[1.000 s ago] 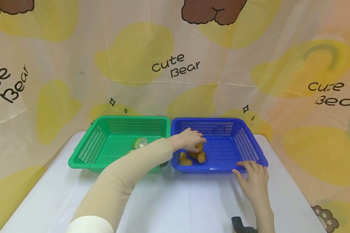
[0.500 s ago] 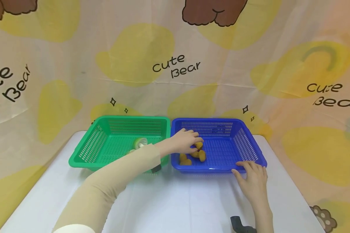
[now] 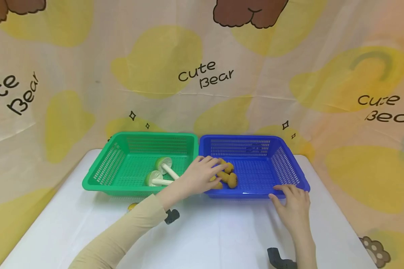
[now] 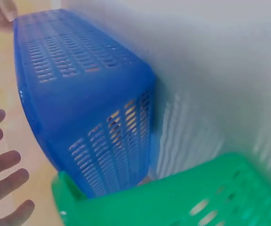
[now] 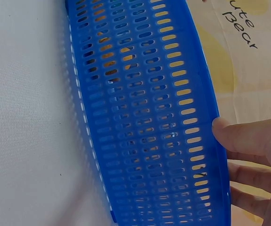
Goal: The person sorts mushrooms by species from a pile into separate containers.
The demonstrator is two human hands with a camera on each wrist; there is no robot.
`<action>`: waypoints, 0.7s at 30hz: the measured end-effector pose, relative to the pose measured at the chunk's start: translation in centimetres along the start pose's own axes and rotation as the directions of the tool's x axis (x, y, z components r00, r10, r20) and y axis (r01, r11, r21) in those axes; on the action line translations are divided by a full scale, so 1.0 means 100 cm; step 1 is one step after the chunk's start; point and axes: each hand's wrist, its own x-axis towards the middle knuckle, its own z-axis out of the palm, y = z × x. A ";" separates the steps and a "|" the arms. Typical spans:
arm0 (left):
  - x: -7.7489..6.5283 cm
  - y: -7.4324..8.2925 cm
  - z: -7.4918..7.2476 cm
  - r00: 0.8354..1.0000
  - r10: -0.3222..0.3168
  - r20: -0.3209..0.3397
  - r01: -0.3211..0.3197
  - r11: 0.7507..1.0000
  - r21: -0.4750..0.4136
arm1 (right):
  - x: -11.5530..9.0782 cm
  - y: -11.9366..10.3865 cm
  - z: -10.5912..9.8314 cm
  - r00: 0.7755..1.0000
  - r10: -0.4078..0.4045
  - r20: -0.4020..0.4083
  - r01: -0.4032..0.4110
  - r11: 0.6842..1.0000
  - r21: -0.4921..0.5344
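Note:
Two toy mushrooms with green caps (image 3: 153, 178) and pale stems lie in the green basket (image 3: 121, 188). Several brown-yellow mushrooms (image 3: 232, 180) are gathered at the left side of the blue basket (image 3: 252, 193). Over that basket's left edge is my left hand (image 3: 198, 175), palm down, partly covering the nearest mushrooms. Its fingers (image 4: 5, 162) appear spread and relaxed in the left wrist view, with nothing between them. My right hand (image 3: 293, 205) holds the front right rim of the blue basket, thumb (image 5: 239, 136) on the outside and fingers over the rim.
Both baskets stand side by side on a white table (image 3: 202, 231), against a printed cloth backdrop (image 3: 148, 59). A small yellow object (image 3: 132, 206) shows beside the left sleeve (image 3: 134, 224), mostly hidden. Black wrist mounts (image 3: 280, 259) sit by each forearm.
My left hand has drawn back left and toward me from over the mushrooms, uncovering more of them and the green-capped pair. The right hand stays on the rim.

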 end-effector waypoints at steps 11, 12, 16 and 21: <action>-0.071 0.018 0.004 0.950 -0.177 -0.257 0.181 0.983 -0.009 | 0.001 0.000 0.000 1.000 -0.006 0.003 0.006 1.000 -0.013; -0.078 0.019 0.004 0.942 -0.188 -0.277 0.189 0.982 -0.025 | 0.001 0.001 -0.001 1.000 -0.004 0.006 0.004 1.000 -0.015; -0.103 0.025 0.004 0.909 -0.260 -0.327 0.238 0.965 -0.107 | 0.000 0.001 -0.002 1.000 0.004 0.016 -0.004 1.000 -0.008; -0.134 0.031 0.002 0.837 -0.401 -0.373 0.360 0.916 -0.176 | 0.000 -0.001 -0.001 1.000 0.008 0.026 -0.008 1.000 0.006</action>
